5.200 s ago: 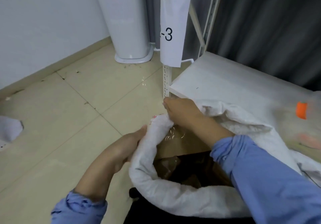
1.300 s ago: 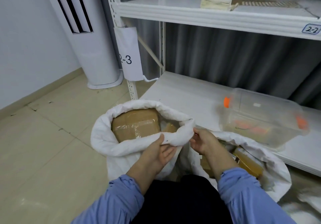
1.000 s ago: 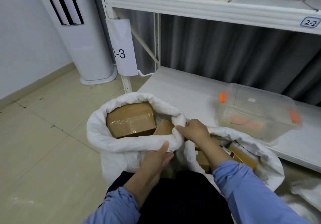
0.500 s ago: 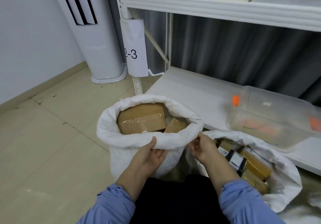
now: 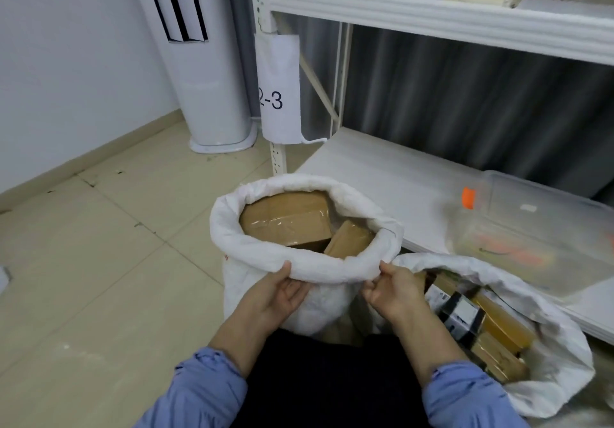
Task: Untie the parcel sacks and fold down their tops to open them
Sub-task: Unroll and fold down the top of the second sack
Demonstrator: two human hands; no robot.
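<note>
Sack [image 5: 315, 308] stands open, rolled-down white rim framing brown boxes [image 5: 285, 225] inside.

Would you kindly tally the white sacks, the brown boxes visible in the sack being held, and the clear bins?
White sacks: 2 (held sack, second sack)
Brown boxes in the held sack: 2 (larger box, smaller box)
Clear bin: 1
Total: 5

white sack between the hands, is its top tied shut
No, the white sack has its top rolled down and open, with cardboard boxes showing inside.
</note>
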